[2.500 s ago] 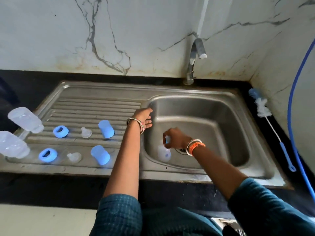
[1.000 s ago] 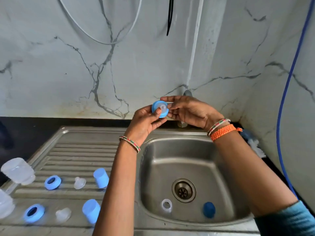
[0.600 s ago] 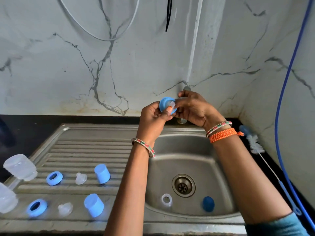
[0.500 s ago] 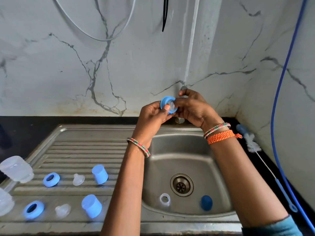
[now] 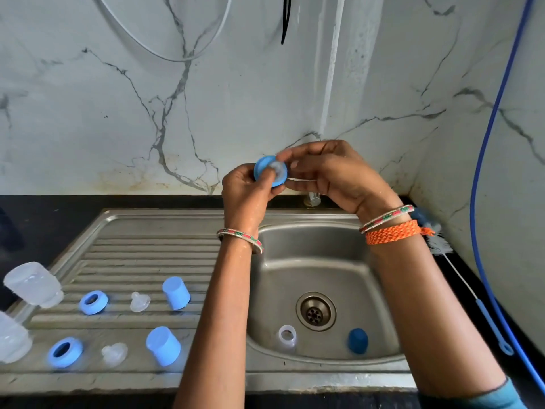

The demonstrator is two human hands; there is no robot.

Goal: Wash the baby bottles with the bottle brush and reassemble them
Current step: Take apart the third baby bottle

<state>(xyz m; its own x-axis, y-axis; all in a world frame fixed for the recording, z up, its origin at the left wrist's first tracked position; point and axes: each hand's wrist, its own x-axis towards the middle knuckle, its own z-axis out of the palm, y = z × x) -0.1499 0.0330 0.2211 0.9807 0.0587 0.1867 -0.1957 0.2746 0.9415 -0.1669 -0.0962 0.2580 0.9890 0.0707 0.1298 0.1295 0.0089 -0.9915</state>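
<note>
Our left hand (image 5: 246,187) grips a blue collar ring (image 5: 269,171) at frame centre, above the sink basin (image 5: 312,249); our right hand (image 5: 330,175) pinches the clear teat (image 5: 277,166) seated in it. Lower left on the drainboard (image 5: 141,249) we count two bottles, two rings, two teats, two caps. The basin holds one clear bottle (image 5: 287,336) and one cap (image 5: 357,340). The bottle brush (image 5: 460,276) lies at the right edge.

bottle brush (image 5: 460,278) right of sink (image 5: 324,278); caps (image 5: 176,293) on drainboard (image 5: 141,255) left.
</note>
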